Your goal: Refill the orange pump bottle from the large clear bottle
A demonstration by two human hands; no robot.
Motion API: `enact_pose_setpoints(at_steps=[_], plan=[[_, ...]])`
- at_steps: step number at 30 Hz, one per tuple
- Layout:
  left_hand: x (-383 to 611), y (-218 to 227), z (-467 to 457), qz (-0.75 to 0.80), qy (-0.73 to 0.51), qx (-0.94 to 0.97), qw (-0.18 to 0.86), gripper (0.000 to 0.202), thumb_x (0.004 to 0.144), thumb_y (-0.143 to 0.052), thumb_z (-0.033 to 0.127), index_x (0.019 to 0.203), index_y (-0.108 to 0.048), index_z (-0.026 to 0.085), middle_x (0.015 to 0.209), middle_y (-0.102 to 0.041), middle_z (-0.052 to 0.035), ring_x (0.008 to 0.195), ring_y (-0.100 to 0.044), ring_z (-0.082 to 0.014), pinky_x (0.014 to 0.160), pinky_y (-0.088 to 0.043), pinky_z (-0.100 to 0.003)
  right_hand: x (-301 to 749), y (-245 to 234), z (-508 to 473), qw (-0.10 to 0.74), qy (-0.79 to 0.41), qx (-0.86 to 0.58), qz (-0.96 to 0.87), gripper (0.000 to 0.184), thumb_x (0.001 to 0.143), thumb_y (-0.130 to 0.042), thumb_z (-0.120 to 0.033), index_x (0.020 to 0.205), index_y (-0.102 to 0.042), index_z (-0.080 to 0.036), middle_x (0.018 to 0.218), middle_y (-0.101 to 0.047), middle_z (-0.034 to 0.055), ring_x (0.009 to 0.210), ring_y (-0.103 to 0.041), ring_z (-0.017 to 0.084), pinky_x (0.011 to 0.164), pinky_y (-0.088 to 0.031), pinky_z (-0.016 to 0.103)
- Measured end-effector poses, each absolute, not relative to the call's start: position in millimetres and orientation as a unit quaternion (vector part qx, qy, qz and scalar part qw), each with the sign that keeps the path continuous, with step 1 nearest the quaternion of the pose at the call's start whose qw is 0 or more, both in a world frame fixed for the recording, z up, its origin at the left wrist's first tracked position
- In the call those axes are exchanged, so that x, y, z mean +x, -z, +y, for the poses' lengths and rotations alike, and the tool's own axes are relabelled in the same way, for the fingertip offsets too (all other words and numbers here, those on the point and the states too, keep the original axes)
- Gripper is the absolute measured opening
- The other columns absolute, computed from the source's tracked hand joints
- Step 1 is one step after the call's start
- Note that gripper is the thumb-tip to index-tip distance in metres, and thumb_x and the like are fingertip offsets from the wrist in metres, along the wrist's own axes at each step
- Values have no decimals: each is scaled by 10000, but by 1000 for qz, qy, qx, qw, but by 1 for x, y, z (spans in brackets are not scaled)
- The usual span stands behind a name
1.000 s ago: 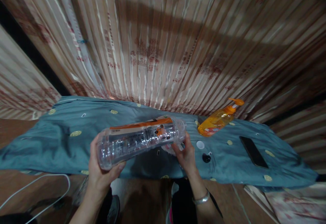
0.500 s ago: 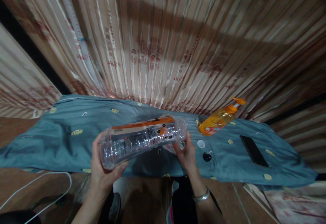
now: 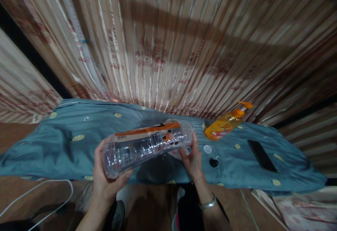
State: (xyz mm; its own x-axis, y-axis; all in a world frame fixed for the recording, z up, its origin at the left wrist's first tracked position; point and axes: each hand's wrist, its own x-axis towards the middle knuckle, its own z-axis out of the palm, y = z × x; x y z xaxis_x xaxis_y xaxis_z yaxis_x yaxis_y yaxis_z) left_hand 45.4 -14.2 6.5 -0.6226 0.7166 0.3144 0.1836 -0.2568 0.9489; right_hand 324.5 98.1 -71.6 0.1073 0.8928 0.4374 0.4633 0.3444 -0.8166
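A large clear plastic bottle (image 3: 147, 150) with an orange printed label is held lengthwise above the cloth, its right end slightly higher. My left hand (image 3: 106, 173) wraps round the wide left end, thumb underneath. At the narrower right end, my right hand (image 3: 193, 159) closes round the bottle from below; part of its grip is hidden. Below the bottle, beside my right fingers, lies a pale crumpled thing (image 3: 176, 155), mostly covered. To the right are a white round disc (image 3: 207, 149) and a small black object (image 3: 213, 162), perhaps a cap.
A yellow pump bottle (image 3: 223, 126) with an orange top stands behind on the teal cloth (image 3: 65, 147). Further right lies a black phone (image 3: 262, 156). A pleated curtain (image 3: 158, 48) rises along the back. On the floor at left runs a white cable (image 3: 71, 185).
The bottle's left end has dipped very slightly with my left hand. Both hands keep their grip, and the other things stay put apart from a small view shift.
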Motion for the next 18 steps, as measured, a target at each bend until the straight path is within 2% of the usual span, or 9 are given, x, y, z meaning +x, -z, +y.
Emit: enact_pose_setpoints(at_steps=[3,6,9,12,15,18], plan=[[48,-8,-14,581,-688,387,199,1019,550,-1037,585,1432,-633,273,1502,-705,-161,1371,-708,-445,1132,-621,-558,325,73,99,523,-219,-525,-635,817,961,-797,-467,1695,-542,-216,1343,-864,175,1164,-870,367,916,-717,454],[47,-7,-14,578,-685,397,200,1028,498,-1065,552,1395,-648,270,1480,-725,-161,1339,-731,-444,1050,-659,-524,325,72,99,526,-230,-521,-632,795,963,-794,-455,1682,-548,-223,1313,-876,159,1140,-876,341,908,-716,420],[47,-5,-14,581,-702,367,187,1020,555,-1042,569,1445,-645,266,1517,-726,-156,1352,-731,-428,1059,-657,-507,324,69,97,523,-234,-520,-633,780,971,-785,-445,1682,-542,-235,1298,-882,142,1116,-880,320,892,-716,397],[43,-2,-14,571,-691,396,199,1013,500,-1071,541,1386,-662,272,1448,-766,-160,1288,-763,-443,993,-690,-515,324,68,96,522,-236,-519,-634,762,972,-785,-438,1669,-554,-232,1276,-887,140,1089,-883,317,881,-717,394],[34,4,-15,579,-680,419,165,1000,587,-1044,533,1467,-648,271,1502,-753,-175,1338,-762,-455,1024,-694,-535,324,68,96,523,-236,-520,-633,764,971,-779,-435,1669,-556,-216,1259,-889,150,1077,-883,323,878,-717,401],[24,10,-16,575,-659,457,164,1001,579,-1058,500,1464,-652,270,1483,-756,-172,1315,-778,-455,1009,-708,-532,325,69,97,523,-234,-522,-632,768,966,-775,-439,1667,-558,-212,1253,-890,153,1075,-884,327,877,-716,405]])
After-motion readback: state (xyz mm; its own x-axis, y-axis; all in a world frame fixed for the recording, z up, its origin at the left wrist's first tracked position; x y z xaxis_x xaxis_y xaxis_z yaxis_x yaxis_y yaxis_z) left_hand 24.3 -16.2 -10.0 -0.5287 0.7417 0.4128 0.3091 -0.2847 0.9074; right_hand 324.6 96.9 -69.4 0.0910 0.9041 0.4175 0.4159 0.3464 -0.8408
